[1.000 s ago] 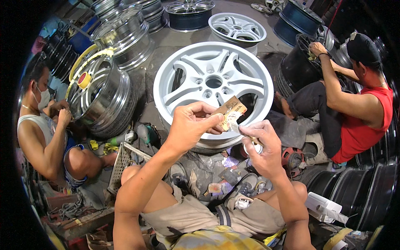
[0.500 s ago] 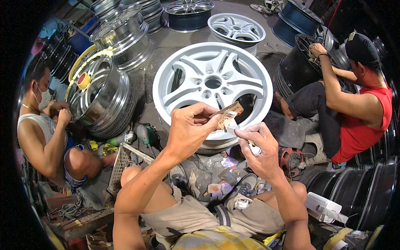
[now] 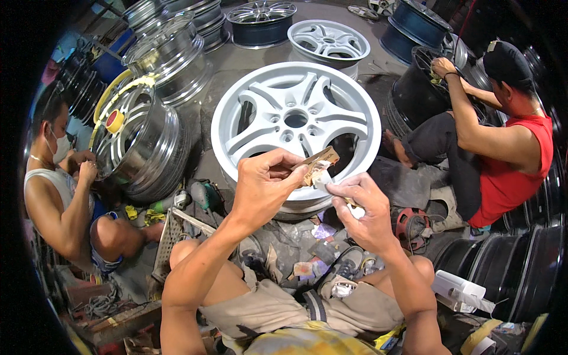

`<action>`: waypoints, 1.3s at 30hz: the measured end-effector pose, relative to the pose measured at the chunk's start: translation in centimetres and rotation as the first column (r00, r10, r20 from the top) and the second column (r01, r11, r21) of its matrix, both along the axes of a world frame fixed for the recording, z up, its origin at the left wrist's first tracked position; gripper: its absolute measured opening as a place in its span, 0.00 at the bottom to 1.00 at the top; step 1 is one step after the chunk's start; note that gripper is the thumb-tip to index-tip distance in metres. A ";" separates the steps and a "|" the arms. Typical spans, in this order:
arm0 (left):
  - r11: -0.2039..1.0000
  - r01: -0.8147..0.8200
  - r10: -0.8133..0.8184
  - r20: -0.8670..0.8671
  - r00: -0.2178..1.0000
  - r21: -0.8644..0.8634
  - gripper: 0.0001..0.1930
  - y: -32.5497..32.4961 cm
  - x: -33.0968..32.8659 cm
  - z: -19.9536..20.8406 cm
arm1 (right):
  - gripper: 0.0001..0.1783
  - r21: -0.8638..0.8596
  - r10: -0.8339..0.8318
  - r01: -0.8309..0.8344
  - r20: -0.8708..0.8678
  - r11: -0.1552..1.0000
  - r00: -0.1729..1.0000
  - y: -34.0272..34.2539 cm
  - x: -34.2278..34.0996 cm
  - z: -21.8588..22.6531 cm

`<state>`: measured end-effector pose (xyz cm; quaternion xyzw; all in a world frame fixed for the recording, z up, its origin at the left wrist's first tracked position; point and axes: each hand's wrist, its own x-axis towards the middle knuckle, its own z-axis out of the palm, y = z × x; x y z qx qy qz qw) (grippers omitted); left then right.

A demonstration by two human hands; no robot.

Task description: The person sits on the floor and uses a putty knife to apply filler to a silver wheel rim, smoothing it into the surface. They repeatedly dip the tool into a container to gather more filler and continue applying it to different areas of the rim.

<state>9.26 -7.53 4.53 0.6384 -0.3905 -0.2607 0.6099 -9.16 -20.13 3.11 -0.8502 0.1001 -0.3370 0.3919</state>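
In front of the near white wheel rim (image 3: pixel 245 145), my left hand (image 3: pixel 263 180) pinches a brown piece of cardboard (image 3: pixel 319 157) smeared with whitish paste. My right hand (image 3: pixel 367 210) grips a small pale scraper (image 3: pixel 323 180) between thumb and fingers. Its blade touches the paste at the cardboard's lower edge. White residue coats the fingers of that hand, and something pale shows at its palm, too small to make out. Lying face up, the white rim has split spokes and a round centre hole.
Another white rim (image 3: pixel 355 50) lies beyond. A tape-edged polished wheel (image 3: pixel 157 139) stands left by a masked person (image 3: pixel 53 189); a person in red (image 3: pixel 509 154) handles a dark wheel at right. Scraps (image 3: pixel 307 269), a plastic crate (image 3: pixel 165 245) and a green power tool (image 3: pixel 204 195) litter the floor.
The whole view has shifted slightly, so the wheels sit a little farther left. My scraper stays against the paste, with both hands slightly farther left in view.
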 end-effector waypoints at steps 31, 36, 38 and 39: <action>1.000 -0.003 0.006 -0.523 0.852 0.008 0.07 -0.7 1.5 -0.6 | 0.18 -0.166 -0.008 0.019 0.065 0.986 0.998 -0.1 -0.2 -1.0; 0.991 -0.115 0.129 -0.252 0.959 0.071 0.09 -0.8 6.2 -0.5 | 0.08 0.062 -0.162 0.165 -0.053 0.984 0.985 -2.2 -1.2 -1.6; 0.982 -0.182 0.186 -0.082 0.979 0.056 0.12 -0.7 9.6 -2.2 | 0.06 0.242 -0.286 0.302 -0.099 0.922 0.953 -4.3 -1.9 -2.3; 0.969 -0.243 0.242 0.022 0.970 0.053 0.13 -0.5 11.2 -3.0 | 0.09 0.331 -0.337 0.356 -0.114 0.874 0.935 -5.5 -2.1 -2.7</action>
